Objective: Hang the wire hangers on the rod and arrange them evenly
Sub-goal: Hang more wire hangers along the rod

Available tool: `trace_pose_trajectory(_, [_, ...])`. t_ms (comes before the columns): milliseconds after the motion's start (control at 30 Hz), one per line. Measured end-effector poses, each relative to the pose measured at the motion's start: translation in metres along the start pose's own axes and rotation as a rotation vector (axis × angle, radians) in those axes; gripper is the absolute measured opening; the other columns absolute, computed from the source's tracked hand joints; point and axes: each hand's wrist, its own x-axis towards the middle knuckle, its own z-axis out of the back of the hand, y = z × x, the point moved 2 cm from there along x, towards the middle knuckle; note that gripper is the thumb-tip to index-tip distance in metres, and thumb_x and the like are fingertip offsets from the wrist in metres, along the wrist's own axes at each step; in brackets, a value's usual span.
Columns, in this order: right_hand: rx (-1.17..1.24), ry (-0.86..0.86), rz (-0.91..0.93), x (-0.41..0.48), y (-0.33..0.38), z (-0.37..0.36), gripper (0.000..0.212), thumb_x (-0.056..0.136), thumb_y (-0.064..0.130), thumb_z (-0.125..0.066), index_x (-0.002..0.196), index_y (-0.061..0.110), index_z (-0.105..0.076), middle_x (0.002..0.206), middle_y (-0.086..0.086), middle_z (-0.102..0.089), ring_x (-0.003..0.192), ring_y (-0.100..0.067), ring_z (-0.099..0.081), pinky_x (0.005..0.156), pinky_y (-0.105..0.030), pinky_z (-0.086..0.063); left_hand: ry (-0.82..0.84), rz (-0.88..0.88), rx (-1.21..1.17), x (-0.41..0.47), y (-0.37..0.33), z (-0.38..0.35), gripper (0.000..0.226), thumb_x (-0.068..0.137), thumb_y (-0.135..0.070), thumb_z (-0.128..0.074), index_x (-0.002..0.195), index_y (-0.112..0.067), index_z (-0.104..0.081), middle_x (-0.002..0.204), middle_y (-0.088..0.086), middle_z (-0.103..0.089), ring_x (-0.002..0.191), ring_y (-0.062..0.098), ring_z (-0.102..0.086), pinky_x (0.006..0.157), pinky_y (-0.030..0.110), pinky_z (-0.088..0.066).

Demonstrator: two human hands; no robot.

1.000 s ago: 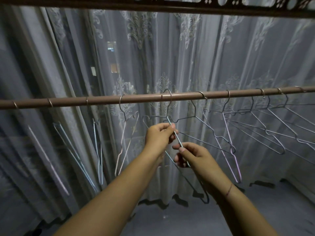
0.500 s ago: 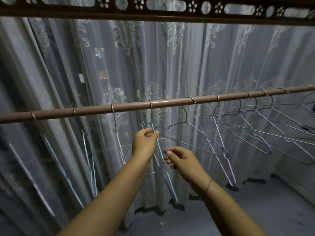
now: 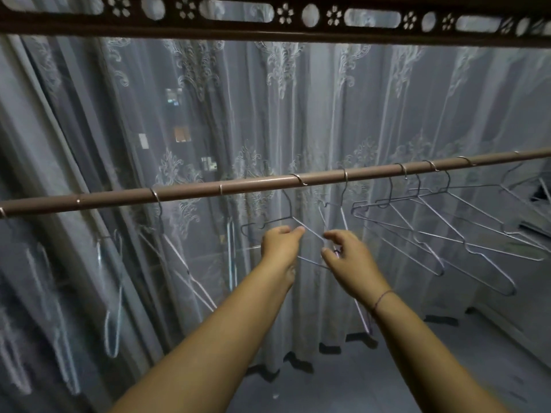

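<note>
A brown rod (image 3: 253, 187) runs across at chest height, rising to the right, with several wire hangers hooked on it. My left hand (image 3: 280, 244) pinches the sloping shoulder wire of one hanger (image 3: 275, 221) whose hook sits near the rod's middle. My right hand (image 3: 346, 254) curls thumb and forefinger round that hanger's right corner. Left of it, single hangers (image 3: 179, 263) hang spaced out and edge-on. To the right, a bunch of hangers (image 3: 447, 234) hangs close together and fans outward.
A sheer embroidered curtain (image 3: 298, 114) hangs right behind the rod, with a darker drape at the left. A carved dark wooden rail (image 3: 268, 25) crosses the top. Grey floor (image 3: 357, 383) lies below; a pale ledge sits at the right.
Both hands let go of the hanger they held earlier and moved right to its neighbour on the rod. The released hanger now hangs edge-on. My view shifted right and up.
</note>
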Motion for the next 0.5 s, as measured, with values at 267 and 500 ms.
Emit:
trace_pose_trajectory(267, [-0.069, 0.161, 0.071, 0.007, -0.035, 0.021, 0.037, 0.086, 0.019, -0.055, 0.122, 0.014, -0.053, 0.110, -0.008, -0.066, 0.103, -0.024, -0.061, 0.093, -0.033, -0.047, -0.078, 0.121, -0.251, 0.007, 0.010, -0.050, 0.021, 0.091, -0.008, -0.051, 0.070, -0.012, -0.052, 0.062, 0.003, -0.055, 0.048, 0.008, -0.049, 0.041, 0.015, -0.037])
trace_pose_trajectory(500, [-0.036, 0.236, 0.136, 0.009, -0.045, 0.024, 0.023, 0.086, 0.018, -0.052, 0.105, 0.018, -0.066, 0.100, -0.006, -0.072, 0.096, -0.025, -0.065, 0.087, -0.035, -0.049, -0.170, 0.032, -0.267, 0.002, 0.000, -0.051, 0.028, 0.092, -0.006, -0.048, 0.065, -0.009, -0.054, 0.059, 0.005, -0.056, 0.026, -0.001, -0.038, 0.036, 0.011, -0.030])
